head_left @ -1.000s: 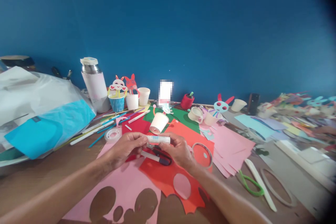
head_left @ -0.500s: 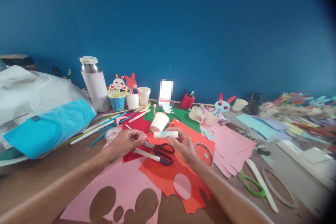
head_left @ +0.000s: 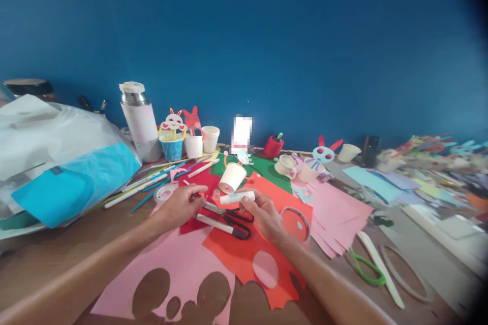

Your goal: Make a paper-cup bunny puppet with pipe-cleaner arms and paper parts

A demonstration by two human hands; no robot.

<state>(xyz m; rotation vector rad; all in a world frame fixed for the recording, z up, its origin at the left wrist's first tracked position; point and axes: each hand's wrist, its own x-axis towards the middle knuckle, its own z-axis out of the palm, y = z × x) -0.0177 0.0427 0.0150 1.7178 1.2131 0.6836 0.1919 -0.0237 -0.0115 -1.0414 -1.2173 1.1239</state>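
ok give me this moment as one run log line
right hand: holding white tube | left hand: open, nothing visibly held | scissors: lying nearby

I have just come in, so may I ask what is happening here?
A person is handling a white tube over a table with coloured paper. The right hand holds the tube; the left hand is near its end, with nothing visible in its grasp. A small clear piece shows between hand and tube. Scissors and a marker lie nearer to the person, and a tilted white cup is beyond.

bare left forearm (head_left: 102, 262), bare right forearm (head_left: 324, 277), bare fingers (head_left: 195, 189)
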